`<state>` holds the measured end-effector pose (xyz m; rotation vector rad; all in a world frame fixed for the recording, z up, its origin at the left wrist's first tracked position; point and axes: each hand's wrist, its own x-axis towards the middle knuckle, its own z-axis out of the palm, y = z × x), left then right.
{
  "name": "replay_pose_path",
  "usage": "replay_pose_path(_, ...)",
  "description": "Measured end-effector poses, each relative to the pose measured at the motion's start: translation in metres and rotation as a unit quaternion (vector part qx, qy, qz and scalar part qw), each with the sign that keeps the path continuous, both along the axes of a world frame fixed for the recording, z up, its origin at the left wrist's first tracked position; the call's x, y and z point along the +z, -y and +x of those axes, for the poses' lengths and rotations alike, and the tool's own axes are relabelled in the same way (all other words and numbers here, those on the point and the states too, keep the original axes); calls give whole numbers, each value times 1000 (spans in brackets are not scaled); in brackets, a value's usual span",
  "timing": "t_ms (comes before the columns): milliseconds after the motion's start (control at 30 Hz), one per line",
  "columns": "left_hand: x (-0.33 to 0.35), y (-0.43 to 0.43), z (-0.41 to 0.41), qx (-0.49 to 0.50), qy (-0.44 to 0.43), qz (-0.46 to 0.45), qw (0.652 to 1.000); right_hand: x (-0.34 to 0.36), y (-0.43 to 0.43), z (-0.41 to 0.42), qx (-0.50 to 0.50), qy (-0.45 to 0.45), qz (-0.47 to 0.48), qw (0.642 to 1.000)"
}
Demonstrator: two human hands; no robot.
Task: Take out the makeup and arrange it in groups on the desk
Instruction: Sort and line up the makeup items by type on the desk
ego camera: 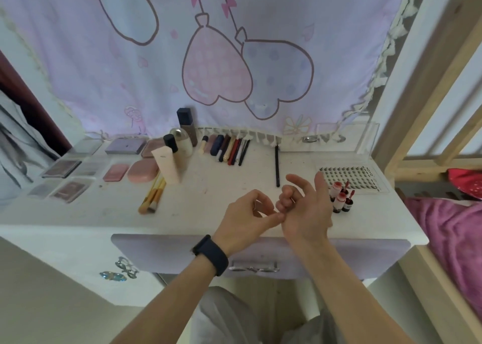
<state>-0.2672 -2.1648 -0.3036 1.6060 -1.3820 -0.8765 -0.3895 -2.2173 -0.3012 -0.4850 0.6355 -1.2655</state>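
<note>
Near done, we judge: makeup is out and sits in groups on the white bench (78,221); the lavender drawer front (156,252) under it looks closed.

Both hands hover over the front edge, touching no makeup. Left hand (245,218), with the black wristband: fingers curled, nothing seen in it, thumb tip touching the heel of the right hand (305,208). Right hand: palm towards us, thumb and forefinger straight, the others curled in; we cannot tell if it holds something small.

Groups:
- flat clear-lidded mauve and brown palettes (62,167), far left, in rows
- clear tray of black lashes (354,178), far right
- upright bottles and a cream tube (186,129), back centre
- two pink compacts (143,170), beside the palettes
- row of slim sticks and pencils (227,148), side by side, right of the bottles
- yellow-handled brushes (154,192), in a bundle in front of the tube
- small red bottles (341,200), upright, just behind the right hand

Left over: one thin black pencil (277,166) lies alone, apart from the row. Probably belongs there.
</note>
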Motion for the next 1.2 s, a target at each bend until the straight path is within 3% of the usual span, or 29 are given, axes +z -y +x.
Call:
replay_pose_path(167, 0, -3, 4, 22, 4, -27, 999, 0, -5, 8, 5, -43, -27, 999)
replay_pose_path(233, -1, -2, 13, 33, 17, -25, 999, -7, -6, 7, -13, -131, -61, 989)
replay_pose_path(300, -4, 2, 25, 55, 32, -25, 998, -20, -11, 2, -39, -282, -137, 949)
replay_pose_path(367, -7, 12, 38, 80, 69, -29, 994, -36, -17, -3, -43, -454, -245, 856)
replay_pose_path(433, -8, 27, 46, 101, 124, -25, 987, -51, -19, -7, -47, -603, -360, 710)
replay_pose_path(500, -6, 47, 48, 108, 179, -14, 978, -60, -17, -7, -63, -673, -450, 584)
replay_pose_path(567, -5, 69, 45, 94, 231, -1, 968, -64, -16, -7, -76, -690, -487, 531)
replay_pose_path(633, -6, 88, 41, 70, 264, 19, 962, -66, -15, -8, -80, -683, -496, 530)
replay_pose_path(733, -12, 112, 38, 36, 294, 44, 954, -68, -12, -13, -75, -666, -490, 557)
replay_pose_path(967, -21, 120, 45, -39, 224, 29, 973, -57, -7, -10, -54, -682, -402, 609)
replay_pose_path(1200, -34, 106, 56, -13, 246, -35, 969, -31, 31, -2, -7, -773, -289, 565)
